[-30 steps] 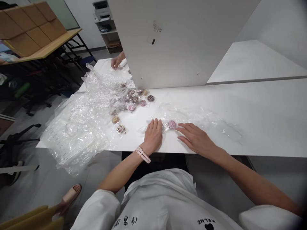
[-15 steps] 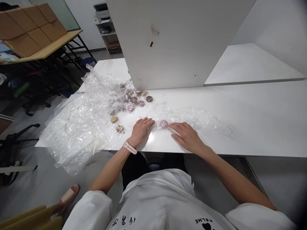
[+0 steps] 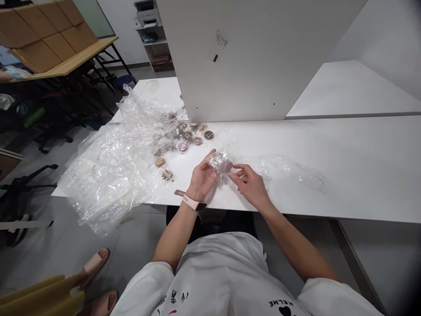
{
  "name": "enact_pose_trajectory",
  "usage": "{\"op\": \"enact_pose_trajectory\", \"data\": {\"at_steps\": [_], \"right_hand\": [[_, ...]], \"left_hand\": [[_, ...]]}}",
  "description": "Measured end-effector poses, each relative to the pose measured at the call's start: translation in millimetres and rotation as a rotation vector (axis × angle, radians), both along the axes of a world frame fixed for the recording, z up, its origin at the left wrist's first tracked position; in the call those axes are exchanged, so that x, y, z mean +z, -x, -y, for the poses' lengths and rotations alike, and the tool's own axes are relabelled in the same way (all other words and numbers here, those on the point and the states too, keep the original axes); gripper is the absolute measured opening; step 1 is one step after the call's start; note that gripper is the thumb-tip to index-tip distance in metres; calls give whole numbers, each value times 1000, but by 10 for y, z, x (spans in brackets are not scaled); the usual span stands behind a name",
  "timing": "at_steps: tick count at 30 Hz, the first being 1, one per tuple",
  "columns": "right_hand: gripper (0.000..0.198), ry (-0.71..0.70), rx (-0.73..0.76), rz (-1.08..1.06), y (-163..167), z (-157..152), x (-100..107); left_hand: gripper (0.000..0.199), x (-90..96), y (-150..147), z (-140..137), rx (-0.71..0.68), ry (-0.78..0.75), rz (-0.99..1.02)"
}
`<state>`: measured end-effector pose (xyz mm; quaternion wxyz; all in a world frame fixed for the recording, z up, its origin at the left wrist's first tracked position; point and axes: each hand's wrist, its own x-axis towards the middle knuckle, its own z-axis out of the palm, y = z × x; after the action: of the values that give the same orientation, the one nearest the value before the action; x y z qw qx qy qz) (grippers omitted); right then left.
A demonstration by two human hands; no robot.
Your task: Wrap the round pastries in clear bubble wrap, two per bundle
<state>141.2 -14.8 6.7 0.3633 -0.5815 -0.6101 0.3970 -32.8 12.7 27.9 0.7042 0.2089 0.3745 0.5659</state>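
My left hand (image 3: 203, 179) is turned palm up, its fingers curled around a bunched clear plastic packet (image 3: 216, 159). In the same clear wrap, at the packet's right side, is a pink round disc (image 3: 226, 166). My right hand (image 3: 251, 186) pinches the disc's edge between thumb and forefinger. Both hands are just above the white table. To their left lie several more wrapped round discs, among them a dark one (image 3: 208, 134), a pink one (image 3: 182, 146) and a yellowish one (image 3: 159, 162).
A large heap of clear plastic bags (image 3: 108, 158) covers the table's left end and hangs over its edge. More clear plastic film (image 3: 292, 169) lies to the right. A white upright panel (image 3: 243, 66) stands behind. Another person's sandalled foot (image 3: 95, 265) shows at lower left.
Both hands have lifted the packet with the pink disc off the tabletop. My left hand has rolled from palm down to palm up, and my right fingers have closed on the disc.
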Motion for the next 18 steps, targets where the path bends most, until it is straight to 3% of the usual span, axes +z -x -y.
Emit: {"op": "enact_pose_trajectory", "data": {"at_steps": [3, 6, 8, 10, 12, 15, 18], "right_hand": [[47, 33, -58, -94, 95, 49, 28], [46, 28, -59, -179, 195, 102, 41], [49, 73, -15, -346, 244, 137, 63], [53, 213, 48, -621, 252, 164, 102], [54, 410, 89, -906, 209, 174, 145], [62, 561, 92, -1136, 81, 154, 152], [64, 527, 58, -1092, -64, 106, 48]], "left_hand": [[57, 94, -40, 122, -112, -71, 136], [74, 97, -96, 248, -87, -163, -15], [73, 77, -127, 292, 2, -231, -148], [59, 73, -133, 313, 97, -302, -247], [49, 94, -112, 339, 105, -346, -310], [52, 153, -64, 412, -80, -347, -347], [47, 202, -42, 489, -264, -308, -363]]}}
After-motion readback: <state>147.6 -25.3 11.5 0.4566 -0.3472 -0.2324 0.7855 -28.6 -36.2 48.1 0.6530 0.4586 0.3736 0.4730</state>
